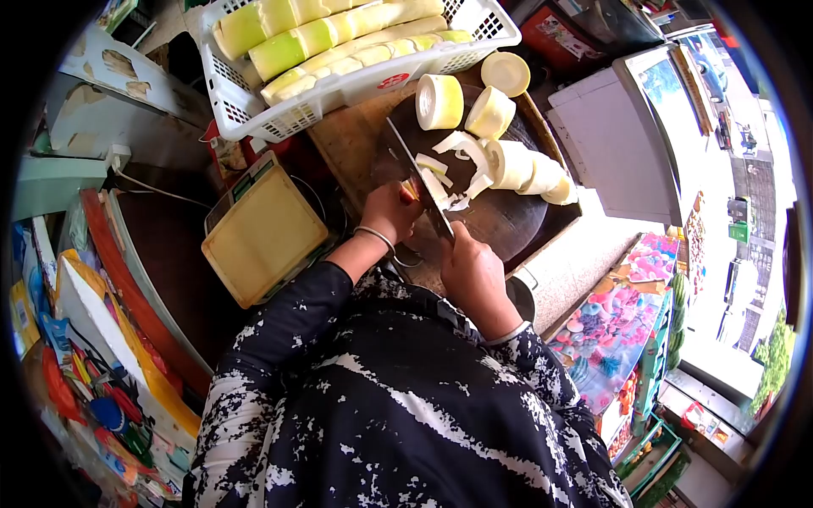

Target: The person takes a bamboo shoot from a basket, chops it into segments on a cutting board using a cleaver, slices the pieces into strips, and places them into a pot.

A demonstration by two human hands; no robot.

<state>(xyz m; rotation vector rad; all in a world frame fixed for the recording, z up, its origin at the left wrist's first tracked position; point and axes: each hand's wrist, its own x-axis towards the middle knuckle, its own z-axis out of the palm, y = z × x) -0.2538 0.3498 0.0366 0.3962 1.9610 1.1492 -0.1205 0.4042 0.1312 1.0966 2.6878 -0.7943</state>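
My right hand (pixel 472 269) is wrapped round the handle of a large knife (pixel 417 176), its blade slanting up and left over a dark round board (pixel 517 222). Left of the blade, my left hand (pixel 393 212) is closed, with something small, red and yellow at its fingertips that I cannot make out. White peel strips (pixel 464 154) lie on the board just right of the blade. Around them, several thick pale cut pieces (pixel 439 102) stand or lie toward the board's back and right edge.
A white plastic basket (pixel 296 114) of long pale-green stalks (pixel 339 41) stands behind the board. To the left is a scale with a cream tray (pixel 264 235). A white box-like cabinet (pixel 618 140) and a flower-patterned surface (pixel 605 326) are at the right.
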